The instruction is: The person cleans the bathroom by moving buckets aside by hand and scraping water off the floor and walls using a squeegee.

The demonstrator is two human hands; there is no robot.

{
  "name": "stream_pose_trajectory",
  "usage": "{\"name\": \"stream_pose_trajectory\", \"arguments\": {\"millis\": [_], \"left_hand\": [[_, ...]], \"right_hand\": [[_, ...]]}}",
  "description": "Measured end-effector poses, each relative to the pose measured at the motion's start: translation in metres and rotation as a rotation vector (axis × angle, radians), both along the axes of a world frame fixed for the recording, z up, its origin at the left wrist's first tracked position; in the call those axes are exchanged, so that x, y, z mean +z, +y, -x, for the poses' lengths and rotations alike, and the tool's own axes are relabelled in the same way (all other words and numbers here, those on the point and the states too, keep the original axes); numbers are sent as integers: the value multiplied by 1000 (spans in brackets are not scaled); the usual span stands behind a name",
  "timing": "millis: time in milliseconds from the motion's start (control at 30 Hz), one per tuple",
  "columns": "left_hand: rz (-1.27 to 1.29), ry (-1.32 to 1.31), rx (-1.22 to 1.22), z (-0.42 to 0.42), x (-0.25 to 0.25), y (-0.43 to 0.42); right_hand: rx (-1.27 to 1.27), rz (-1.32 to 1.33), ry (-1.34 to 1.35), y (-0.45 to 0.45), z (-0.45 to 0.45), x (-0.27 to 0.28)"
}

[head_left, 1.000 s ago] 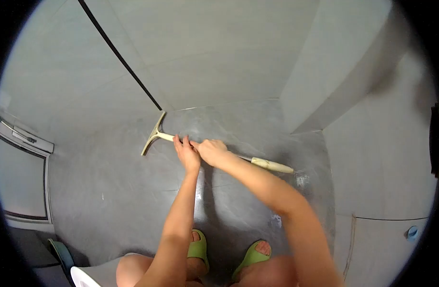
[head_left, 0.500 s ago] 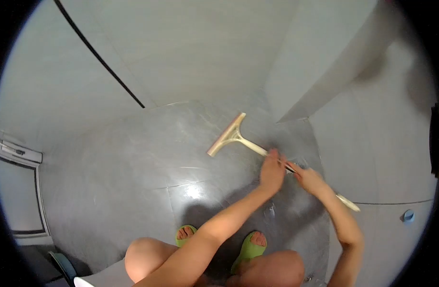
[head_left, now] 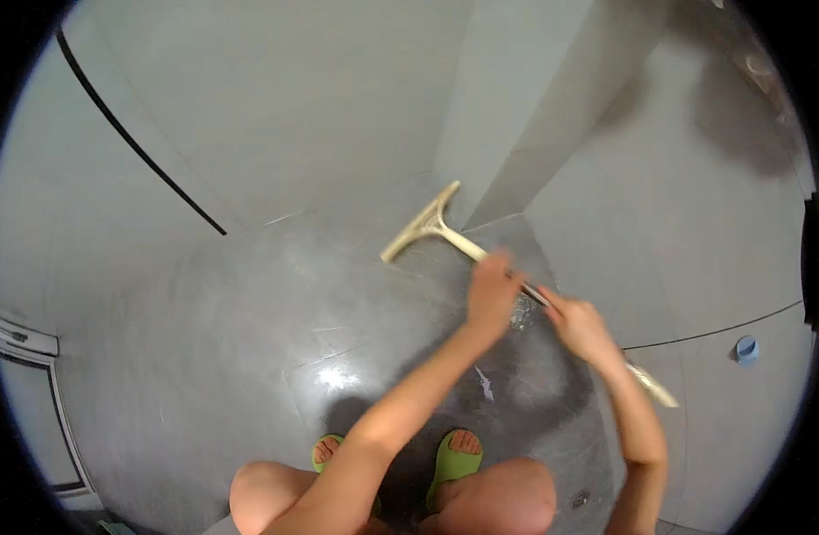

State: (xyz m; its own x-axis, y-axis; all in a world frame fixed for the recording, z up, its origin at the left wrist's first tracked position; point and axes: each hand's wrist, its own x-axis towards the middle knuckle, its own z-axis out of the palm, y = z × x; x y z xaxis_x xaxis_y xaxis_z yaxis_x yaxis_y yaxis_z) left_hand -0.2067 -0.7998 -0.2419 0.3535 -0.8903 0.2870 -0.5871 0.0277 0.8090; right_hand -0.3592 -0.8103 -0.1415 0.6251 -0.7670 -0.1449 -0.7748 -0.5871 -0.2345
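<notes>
Two-handed grip on the squeegee [head_left: 464, 245], head [head_left: 432, 220] just beside the pillar [head_left: 489, 116]. Your left hand [head_left: 493, 296] and, farther from the pillar, right hand [head_left: 580, 332] have fingers closed round the handle [head_left: 535, 295]. Best press the blade [head_left: 400, 243] evenly along the floor [head_left: 222, 357].

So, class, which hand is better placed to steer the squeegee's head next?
Probably the left hand: it holds the squeegee nearer the head, while the right hand holds it farther back, towards the pale end grip.
</notes>
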Motion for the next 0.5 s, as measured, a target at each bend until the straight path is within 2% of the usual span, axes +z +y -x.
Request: {"name": "stream_pose_trajectory", "arguments": {"millis": [33,67,133,200,267,367,433,500], "left_hand": [[180,-464,106,-19,-6,0],[26,-462,87,-36,-15,-7],[-94,-269,61,-59,-14,-6],[-88,-249,58,-70,-23,-7],[-111,-267,58,-74,-40,-10],[-91,-226,-31,-67,-43,10],[-167,-270,-148,-43,-47,25],[-154,-224,-312,-16,-37,44]], "right_hand": [[-14,-2,10,-7,-26,-18],[-47,67,67,-13,-55,-39],[-80,153,25,-15,-106,-52],[-69,205,-38,-31,-133,-82],[-45,226,46,-45,-142,-115],[-47,178,85,-31,-124,-111],[-63,124,107,-12,-80,-116],[-89,-7,224,20,-34,-93]]}}
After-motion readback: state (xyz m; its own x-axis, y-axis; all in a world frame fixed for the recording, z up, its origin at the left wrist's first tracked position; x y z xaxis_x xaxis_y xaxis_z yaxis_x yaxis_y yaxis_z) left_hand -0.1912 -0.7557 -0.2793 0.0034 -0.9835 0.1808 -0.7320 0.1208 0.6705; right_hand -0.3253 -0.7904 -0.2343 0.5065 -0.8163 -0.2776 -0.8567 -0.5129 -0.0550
